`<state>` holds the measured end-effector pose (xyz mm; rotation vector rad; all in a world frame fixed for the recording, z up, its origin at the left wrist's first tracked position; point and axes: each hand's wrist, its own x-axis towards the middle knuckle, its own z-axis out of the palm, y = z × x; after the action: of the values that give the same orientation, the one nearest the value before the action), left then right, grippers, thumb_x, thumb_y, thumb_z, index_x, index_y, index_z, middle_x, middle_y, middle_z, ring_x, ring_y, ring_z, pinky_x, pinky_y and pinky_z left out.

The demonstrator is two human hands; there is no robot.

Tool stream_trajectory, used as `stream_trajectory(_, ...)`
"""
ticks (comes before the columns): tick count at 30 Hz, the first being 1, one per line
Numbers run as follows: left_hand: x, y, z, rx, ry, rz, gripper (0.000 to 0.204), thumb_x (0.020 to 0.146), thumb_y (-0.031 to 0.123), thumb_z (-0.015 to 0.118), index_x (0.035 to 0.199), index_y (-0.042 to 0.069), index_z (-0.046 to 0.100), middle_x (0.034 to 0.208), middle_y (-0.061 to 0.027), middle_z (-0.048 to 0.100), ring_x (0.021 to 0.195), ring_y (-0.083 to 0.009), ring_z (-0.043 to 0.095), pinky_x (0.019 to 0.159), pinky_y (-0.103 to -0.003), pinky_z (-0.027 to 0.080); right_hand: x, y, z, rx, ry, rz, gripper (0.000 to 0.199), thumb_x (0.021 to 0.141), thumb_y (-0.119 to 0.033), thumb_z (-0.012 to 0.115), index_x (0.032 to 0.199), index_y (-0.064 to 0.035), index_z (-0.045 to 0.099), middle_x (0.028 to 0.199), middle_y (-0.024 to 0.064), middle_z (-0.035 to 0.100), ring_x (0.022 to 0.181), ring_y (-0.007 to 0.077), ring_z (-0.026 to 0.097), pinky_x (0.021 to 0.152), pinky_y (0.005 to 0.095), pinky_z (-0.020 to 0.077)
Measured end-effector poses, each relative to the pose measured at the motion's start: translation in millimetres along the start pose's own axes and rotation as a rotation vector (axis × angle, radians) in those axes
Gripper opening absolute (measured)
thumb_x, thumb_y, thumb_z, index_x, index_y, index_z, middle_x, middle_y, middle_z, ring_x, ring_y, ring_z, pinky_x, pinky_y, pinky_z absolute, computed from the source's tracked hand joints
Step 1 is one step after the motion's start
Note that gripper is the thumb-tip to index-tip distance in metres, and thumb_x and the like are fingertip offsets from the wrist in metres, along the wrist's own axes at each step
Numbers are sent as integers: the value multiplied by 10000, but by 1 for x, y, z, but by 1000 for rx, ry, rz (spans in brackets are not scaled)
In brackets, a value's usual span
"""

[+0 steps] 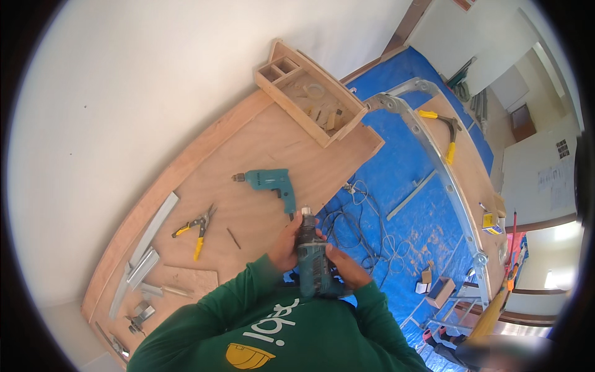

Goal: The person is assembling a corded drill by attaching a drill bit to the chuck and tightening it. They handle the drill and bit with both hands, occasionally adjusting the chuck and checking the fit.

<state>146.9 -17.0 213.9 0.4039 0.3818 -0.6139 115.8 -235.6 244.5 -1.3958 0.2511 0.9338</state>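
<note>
A plywood platform against a white wall, above a blue tarp

A dark teal drill is held upright at the platform's edge, the left hand wrapped near the chuck, the right hand closed round the body; it is judged heavy and rigid, best gripped at the body. A second drill lies nearby

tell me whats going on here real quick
A person in a green long-sleeved top holds a dark teal power drill upright in both hands over a plywood work surface. The left hand wraps it near the chuck, the right hand its body. A second teal drill and yellow-handled snips lie on the plywood nearby.
</note>
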Motion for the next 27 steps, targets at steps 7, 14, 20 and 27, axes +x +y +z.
stream_trajectory(7, 7, -3, 56, 184, -143, -68, 559, 1158, 597, 466, 1410, 109, 569, 1330, -119, 677, 1203, -269, 683, 1090, -485, 546, -37, -6, -15, 24, -25, -169, 889, 1030, -603, 719, 1629, -12, 433, 1464, 144, 621, 1355, 240, 594, 1169, 410, 474)
stream_trajectory(14, 15, 16, 90, 542, -322, -60, 633, 1124, 558, 586, 1515, 67, 501, 1399, -109, 653, 1273, -247, 648, 1144, -476, 511, -69, -15, -6, 90, 122, -335, 850, 919, -392, 898, 1549, 11, 494, 1377, 133, 669, 1259, 222, 646, 1105, 403, 521)
stream_trajectory(20, 8, 15, 111, 669, -349, -17, 674, 1118, 514, 621, 1557, 31, 454, 1474, -139, 615, 1345, -253, 620, 1221, -482, 440, -87, -22, 17, -69, 344, -479, 801, 860, -301, 965, 1459, 24, 546, 1274, 124, 722, 1158, 192, 685, 1039, 383, 557)
stream_trajectory(27, -50, 68, 86, 713, -666, 73, 684, 1204, 534, 321, 1644, 14, 384, 1584, -170, 558, 1531, -295, 475, 1301, -477, 330, -100, -18, 23, -41, 421, -550, 792, 847, -290, 980, 1426, 40, 551, 1279, 141, 735, 1181, 191, 687, 1039, 390, 564)
